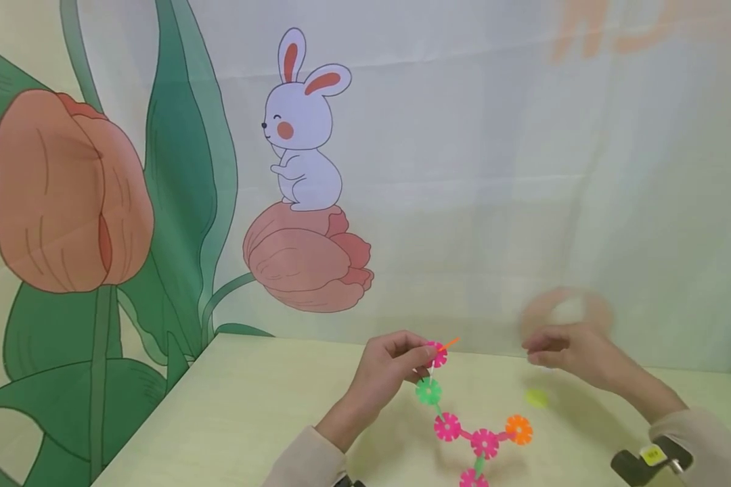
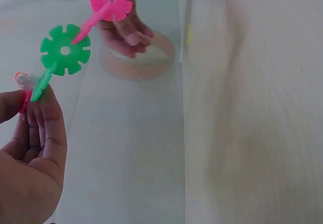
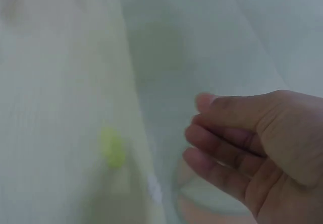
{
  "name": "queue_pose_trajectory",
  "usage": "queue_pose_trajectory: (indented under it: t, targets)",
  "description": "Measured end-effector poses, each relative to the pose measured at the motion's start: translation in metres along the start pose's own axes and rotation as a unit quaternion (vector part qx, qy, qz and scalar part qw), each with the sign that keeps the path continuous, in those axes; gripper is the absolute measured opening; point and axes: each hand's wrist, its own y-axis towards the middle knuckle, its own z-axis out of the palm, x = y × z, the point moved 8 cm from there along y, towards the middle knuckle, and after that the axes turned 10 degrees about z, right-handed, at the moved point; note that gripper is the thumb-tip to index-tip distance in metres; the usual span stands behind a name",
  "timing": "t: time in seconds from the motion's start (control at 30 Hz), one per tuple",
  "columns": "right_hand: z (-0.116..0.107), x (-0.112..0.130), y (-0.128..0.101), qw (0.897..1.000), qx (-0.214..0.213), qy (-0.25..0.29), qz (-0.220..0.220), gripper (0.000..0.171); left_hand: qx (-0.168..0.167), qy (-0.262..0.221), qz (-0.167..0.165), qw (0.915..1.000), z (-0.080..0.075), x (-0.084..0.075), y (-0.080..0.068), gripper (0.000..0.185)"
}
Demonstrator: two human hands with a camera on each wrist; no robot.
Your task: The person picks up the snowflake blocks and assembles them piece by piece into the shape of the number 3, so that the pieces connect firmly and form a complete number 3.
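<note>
My left hand (image 1: pixel 385 373) pinches a pink notched disc (image 1: pixel 440 356) at the upper end of a branching chain of plastic snowflake discs. An orange disc (image 1: pixel 451 343) stands edge-on in it. Below hang a green disc (image 1: pixel 428 391), then pink discs (image 1: pixel 484 444), with an orange disc (image 1: pixel 519 429) on a side branch. In the left wrist view the green disc (image 2: pixel 65 50) hangs beyond the fingertips. My right hand (image 1: pixel 579 353) hovers near the back of the table, fingers loosely bent, nothing between them. A blurred yellow disc (image 3: pixel 112 147) lies on the table near it.
A small whitish piece (image 3: pixel 155 188) lies by the table's back edge, near the right hand. Behind the pale wooden table (image 1: pixel 219 406) hangs a cloth backdrop (image 1: pixel 451 169) printed with tulips and a rabbit. The chain's lowest disc runs off the head view's bottom edge.
</note>
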Motion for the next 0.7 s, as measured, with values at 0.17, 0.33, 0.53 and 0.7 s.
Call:
queue_pose_trajectory:
  t: [0.17, 0.33, 0.53, 0.7]
  targets:
    - [0.021, -0.021, -0.004, 0.997, 0.069, 0.014, -0.026, 0.016, 0.003, -0.001, 0.004, 1.0000, -0.001, 0.000, 0.000, 0.017]
    - [0.032, -0.035, -0.007, 0.997, 0.077, 0.011, -0.027, 0.015, 0.010, 0.001, 0.009, 0.9999, 0.001, -0.001, 0.001, 0.018]
    - [0.038, -0.041, -0.009, 0.997, 0.075, -0.017, -0.012, 0.015, 0.009, 0.004, 0.009, 0.9999, 0.002, -0.001, 0.001, 0.017]
    - [0.042, -0.044, -0.009, 0.997, 0.078, -0.017, 0.019, 0.020, 0.010, 0.002, 0.010, 0.9999, 0.002, 0.000, 0.001, 0.017]
